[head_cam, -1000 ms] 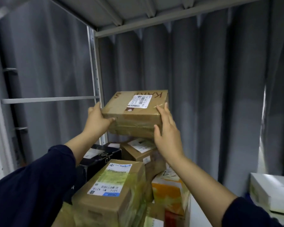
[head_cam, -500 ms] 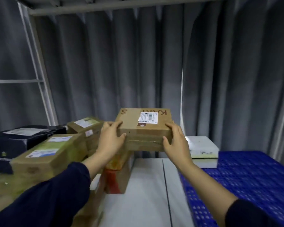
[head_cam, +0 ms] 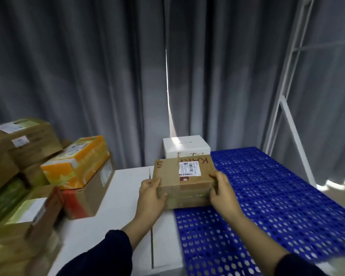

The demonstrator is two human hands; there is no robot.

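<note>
A brown cardboard box (head_cam: 184, 180) sits at the centre of the frame, held between both hands. The left hand (head_cam: 150, 198) grips its near left corner, fingers curled over the top edge and thumb on the front face. The right hand (head_cam: 223, 194) grips the near right corner the same way. A white shipping label (head_cam: 188, 168) lies on the lid, with red marker writing beside it.

The box straddles the line where the white tabletop (head_cam: 124, 196) meets the blue perforated mat (head_cam: 267, 206), mostly over the mat. It seems to rest on it, though the underside is hidden. Just behind the box, touching or nearly so, stands a white box (head_cam: 186, 149) against the grey curtain (head_cam: 88, 76).

At the left of the frame, an orange box (head_cam: 78, 162) lies on top of other brown cartons (head_cam: 28, 140), the nearest ones blurred. A white rack frame (head_cam: 287, 108) rises at the upper right.
</note>
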